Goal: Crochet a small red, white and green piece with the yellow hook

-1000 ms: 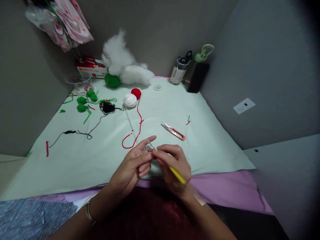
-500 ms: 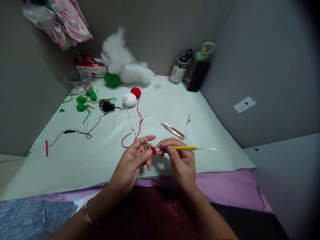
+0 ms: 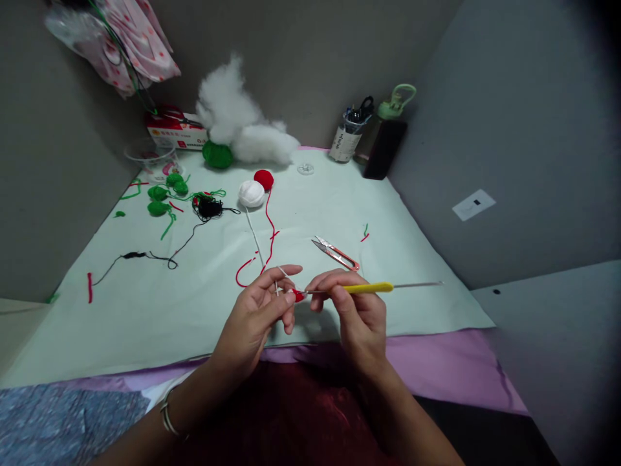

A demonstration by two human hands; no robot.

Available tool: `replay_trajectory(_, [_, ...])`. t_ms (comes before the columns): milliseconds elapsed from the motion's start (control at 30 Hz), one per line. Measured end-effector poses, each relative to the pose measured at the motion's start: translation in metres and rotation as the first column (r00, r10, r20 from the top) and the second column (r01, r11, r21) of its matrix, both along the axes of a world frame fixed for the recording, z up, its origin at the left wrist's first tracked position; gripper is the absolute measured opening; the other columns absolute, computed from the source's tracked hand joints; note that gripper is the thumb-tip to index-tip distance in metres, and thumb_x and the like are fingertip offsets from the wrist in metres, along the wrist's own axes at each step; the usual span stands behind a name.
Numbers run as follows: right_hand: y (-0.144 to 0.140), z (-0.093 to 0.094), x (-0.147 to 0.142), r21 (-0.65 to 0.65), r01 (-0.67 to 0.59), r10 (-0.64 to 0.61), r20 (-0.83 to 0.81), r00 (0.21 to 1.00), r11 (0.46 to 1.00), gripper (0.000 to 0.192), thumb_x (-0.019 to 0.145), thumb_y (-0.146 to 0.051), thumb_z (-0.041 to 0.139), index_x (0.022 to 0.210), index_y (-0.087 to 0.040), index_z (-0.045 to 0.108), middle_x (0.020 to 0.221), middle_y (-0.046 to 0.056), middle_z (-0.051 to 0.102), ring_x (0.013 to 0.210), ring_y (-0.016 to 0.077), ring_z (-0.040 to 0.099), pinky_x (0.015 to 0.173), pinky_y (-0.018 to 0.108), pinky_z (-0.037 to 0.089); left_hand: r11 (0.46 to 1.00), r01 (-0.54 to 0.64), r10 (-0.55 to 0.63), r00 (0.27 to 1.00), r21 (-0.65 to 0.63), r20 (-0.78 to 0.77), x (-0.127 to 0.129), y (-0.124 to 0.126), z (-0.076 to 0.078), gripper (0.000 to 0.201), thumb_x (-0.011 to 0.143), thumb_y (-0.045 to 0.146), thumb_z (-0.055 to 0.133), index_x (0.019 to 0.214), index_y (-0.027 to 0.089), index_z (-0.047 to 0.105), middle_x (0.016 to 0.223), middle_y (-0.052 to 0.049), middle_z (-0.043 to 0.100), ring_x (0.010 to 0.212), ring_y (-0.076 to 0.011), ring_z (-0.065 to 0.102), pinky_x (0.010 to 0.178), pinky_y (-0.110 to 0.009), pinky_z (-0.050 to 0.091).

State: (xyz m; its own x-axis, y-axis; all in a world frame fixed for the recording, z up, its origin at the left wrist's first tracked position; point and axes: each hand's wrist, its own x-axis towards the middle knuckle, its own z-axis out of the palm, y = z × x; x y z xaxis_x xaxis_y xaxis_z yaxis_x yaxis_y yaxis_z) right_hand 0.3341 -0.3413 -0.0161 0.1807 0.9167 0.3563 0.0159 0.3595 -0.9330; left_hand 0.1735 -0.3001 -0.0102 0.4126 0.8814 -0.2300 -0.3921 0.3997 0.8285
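Between thumb and fingers, my left hand (image 3: 262, 307) pinches a small red-and-white crochet piece (image 3: 298, 296). White yarn runs over its raised index finger and back to a white yarn ball (image 3: 251, 193). My right hand (image 3: 356, 307) grips a crochet hook by its yellow handle (image 3: 371, 288). One metal end of the hook meets the piece; the other points out to the right. Behind the white ball sits a red yarn ball (image 3: 263, 180), its strand curling toward my left hand. The fingers partly hide the piece, so its stitches cannot be made out.
Orange-handled thread snips (image 3: 337, 253) lie beyond my right hand. Black yarn (image 3: 210, 207) and small green pieces (image 3: 158, 208) are on the left. White stuffing (image 3: 242, 123), a green yarn ball (image 3: 217, 155), a pen holder (image 3: 346, 139) and a dark phone-like slab (image 3: 385, 150) stand along the back.
My right hand has shifted a little to the right with the crochet hook, drawing its tip back toward the piece's right edge. The piece has tilted slightly in my left hand.
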Motion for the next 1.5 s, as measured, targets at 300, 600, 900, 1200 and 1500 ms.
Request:
replay_trajectory(300, [-0.005, -0.008, -0.006, 0.395, 0.005, -0.289, 0.664, 0.69, 0.919, 0.037, 0.098, -0.014, 0.062, 0.132, -0.028, 0.068, 0.109, 0.009, 0.075, 0.095, 0.0225, 0.072, 0.077, 0.036, 0.062, 1.0, -0.01, 0.009, 0.999, 0.009, 0.036, 0.003, 0.001, -0.003, 0.054, 0.082, 0.025, 0.085, 0.133, 0.021, 0.066, 0.081, 0.004, 0.059, 0.049, -0.0047, 0.049, 0.044, -0.018, 0.04])
replay_trajectory(600, [0.004, 0.0, -0.007, 0.08, 0.097, -0.096, -0.021, 0.995, 0.992, 0.021, 0.104, -0.022, 0.056, 0.103, -0.028, 0.076, 0.09, 0.002, 0.069, 0.071, 0.0149, 0.064, 0.064, 0.031, 0.055, 0.985, 0.091, -0.068, 0.985, -0.146, 0.161, -0.002, 0.009, 0.004, 0.039, 0.083, 0.02, 0.084, 0.12, 0.015, 0.074, 0.06, 0.009, 0.045, 0.044, -0.0015, 0.029, 0.04, -0.012, 0.029])
replay_trajectory(900, [0.0, -0.009, -0.013, 0.266, 0.106, -0.23, 0.499, 0.835, 0.958, 0.034, 0.097, -0.013, 0.066, 0.124, -0.03, 0.075, 0.107, 0.007, 0.075, 0.097, 0.022, 0.071, 0.081, 0.038, 0.062, 0.998, 0.04, -0.036, 0.996, -0.048, 0.086, 0.002, 0.004, -0.006, 0.047, 0.081, 0.027, 0.087, 0.125, 0.019, 0.073, 0.071, 0.005, 0.059, 0.047, -0.004, 0.046, 0.043, -0.016, 0.041])
replay_trajectory(1200, [0.006, -0.001, -0.009, 0.039, 0.115, -0.115, 0.011, 0.993, 0.993, 0.019, 0.101, -0.02, 0.061, 0.1, -0.028, 0.078, 0.089, 0.001, 0.069, 0.072, 0.0133, 0.064, 0.066, 0.029, 0.055, 0.99, 0.046, -0.026, 0.99, -0.135, 0.142, -0.001, 0.01, -0.003, 0.031, 0.081, 0.019, 0.086, 0.112, 0.018, 0.08, 0.075, 0.003, 0.06, 0.05, -0.0019, 0.044, 0.045, -0.014, 0.04])
replay_trajectory(1500, [0.007, -0.009, -0.005, -0.07, 0.002, -0.012, -0.145, 0.989, 0.998, 0.014, 0.101, -0.026, 0.064, 0.1, -0.027, 0.078, 0.087, 0.0, 0.072, 0.072, 0.0114, 0.065, 0.068, 0.026, 0.053, 0.998, 0.037, -0.037, 0.999, 0.047, -0.002, -0.001, 0.004, -0.007, 0.026, 0.086, 0.026, 0.082, 0.112, 0.022, 0.08, 0.085, 0.0, 0.068, 0.06, -0.0077, 0.06, 0.061, -0.022, 0.049])
